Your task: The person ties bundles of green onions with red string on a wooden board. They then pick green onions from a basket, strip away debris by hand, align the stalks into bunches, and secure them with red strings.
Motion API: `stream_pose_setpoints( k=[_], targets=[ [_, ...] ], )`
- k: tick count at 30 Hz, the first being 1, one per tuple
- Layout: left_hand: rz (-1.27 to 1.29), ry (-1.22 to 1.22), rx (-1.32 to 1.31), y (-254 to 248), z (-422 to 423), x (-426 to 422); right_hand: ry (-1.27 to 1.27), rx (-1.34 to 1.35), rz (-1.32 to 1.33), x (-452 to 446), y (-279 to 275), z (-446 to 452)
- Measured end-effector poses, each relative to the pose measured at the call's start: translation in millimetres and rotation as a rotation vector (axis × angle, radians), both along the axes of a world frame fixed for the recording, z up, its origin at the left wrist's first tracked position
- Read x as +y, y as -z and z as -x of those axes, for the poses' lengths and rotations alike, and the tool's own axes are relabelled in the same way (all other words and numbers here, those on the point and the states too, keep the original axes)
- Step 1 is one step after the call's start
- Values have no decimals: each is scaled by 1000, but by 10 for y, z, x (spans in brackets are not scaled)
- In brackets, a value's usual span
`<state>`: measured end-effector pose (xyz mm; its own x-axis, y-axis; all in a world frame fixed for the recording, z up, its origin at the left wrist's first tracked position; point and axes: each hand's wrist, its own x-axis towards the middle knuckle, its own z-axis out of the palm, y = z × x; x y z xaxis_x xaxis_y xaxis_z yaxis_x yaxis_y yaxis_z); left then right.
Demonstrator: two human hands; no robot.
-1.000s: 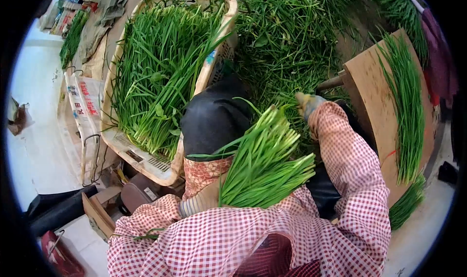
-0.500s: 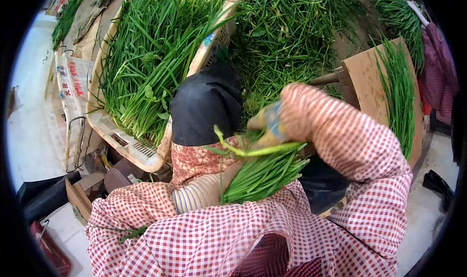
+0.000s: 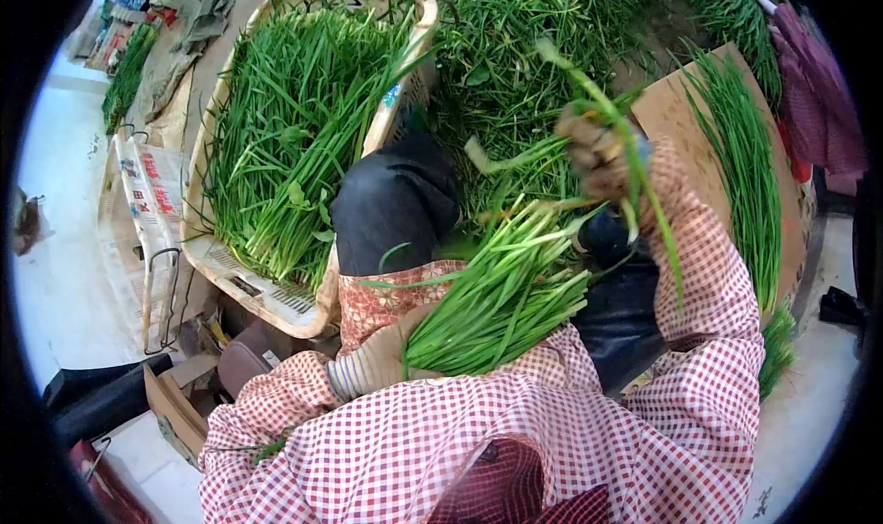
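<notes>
Nearest my viewpoint is the red-and-white checked smock [image 3: 386, 450], its sleeves framing the work. My left hand [image 3: 382, 354], in a pale glove with a striped cuff, is curled at the leafy end of a bunch of garlic chives [image 3: 501, 299]; its fingertips are hidden, so I can't tell how tightly they close. The bunch lies slantwise over the lap, leaf side toward me, pale stem ends fanned outward and to the right.

Just past those ends, my right hand [image 3: 602, 156], blurred, is closed around a few loose strands [image 3: 598, 99] that poke out on either side of the fist.

I'd judge the bunch light and limp, probably a little slick between the leaves, and easy to bruise. The stems look firmer, so I'd grip around the lower shafts with an even, gentle wrap; pinching only leaf tips would likely tear them or let the middle slide out.

Farther out, a dark-covered knee [image 3: 395, 202] sits against a white plastic basket [image 3: 428, 18] filled with more chives [image 3: 294, 138]. Beside it, a loose green heap [image 3: 524, 83] spreads over the floor. To the right, a long bundle [image 3: 745, 184] rests on a cardboard sheet [image 3: 676, 101], with purple cloth [image 3: 809, 83] beyond.
</notes>
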<state>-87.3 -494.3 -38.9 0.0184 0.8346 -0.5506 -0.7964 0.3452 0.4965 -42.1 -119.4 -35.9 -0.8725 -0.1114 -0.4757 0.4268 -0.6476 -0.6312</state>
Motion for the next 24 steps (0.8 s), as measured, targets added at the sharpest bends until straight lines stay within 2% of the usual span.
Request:
stream_pose_setpoints(
  k=[1,2,4,6,7,8,9,10,11,12,13,16,18,19,21,22,24],
  targets=[
    [-177,72,329,-8,3,-71,92,-31,-104,156,75,-68],
    [-179,73,347,73,35,-171,338,-64,-440,287,392,-171],
    [-213,207,518,266,89,-330,287,-82,-437,339,531,-199],
    [-198,132,243,236,89,-353,184,-171,-421,352,639,-317],
    [-182,151,238,127,93,-304,132,-221,-410,291,597,-362],
    [-164,168,230,62,86,-271,149,-246,-569,41,674,-287],
    [-113,119,135,53,72,-245,98,-255,-428,-219,400,-241],
    [-107,135,141,133,67,-273,9,20,-104,-270,656,-262],
    [37,83,-34,287,65,-334,-58,151,88,-405,723,-191],
    [-55,126,122,216,49,-308,-143,263,287,-541,789,-121],
    [-139,156,283,143,33,-279,-138,279,264,-666,723,-90],
    [-59,187,435,-57,2,-161,-62,182,-165,-824,357,-169],
    [-51,137,406,-135,-72,-101,-50,114,-470,-788,121,-262],
    [80,11,102,-153,-89,-68,-21,67,-554,-744,34,-293],
    [213,-109,-201,-115,-85,-98,84,-56,-656,-582,-133,-338],
    [92,17,122,-40,-73,-179,165,-120,-662,-471,-182,-365],
    [-34,138,450,108,-46,-243,314,-143,-638,-248,71,-433]
  ],
)
